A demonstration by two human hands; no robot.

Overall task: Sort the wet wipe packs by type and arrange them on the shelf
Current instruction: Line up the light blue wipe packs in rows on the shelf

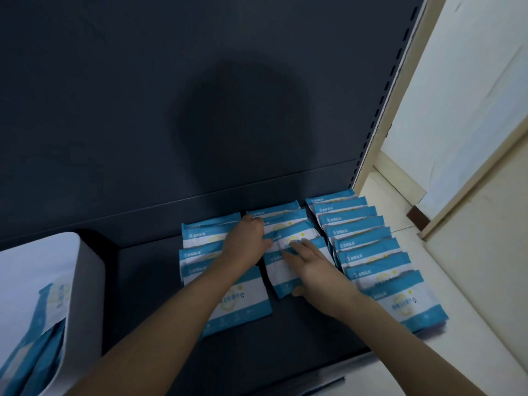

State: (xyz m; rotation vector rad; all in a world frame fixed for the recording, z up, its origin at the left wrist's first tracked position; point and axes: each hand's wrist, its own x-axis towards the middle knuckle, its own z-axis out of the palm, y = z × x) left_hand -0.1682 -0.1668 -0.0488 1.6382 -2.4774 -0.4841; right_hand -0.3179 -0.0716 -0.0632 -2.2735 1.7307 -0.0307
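Three rows (368,252) by shelf (148,281) edge; left hand (246,240), right hand (313,265) touch middle.

Wet wipe packs (400,304) in bright blue, each with a broad white band across the middle, a pale yellow ring mark and small white print. Dark slate-blue shelf (143,281) and back panel (114,110). White bin (85,267). Cream wall (471,81); small dark brown block (417,218).
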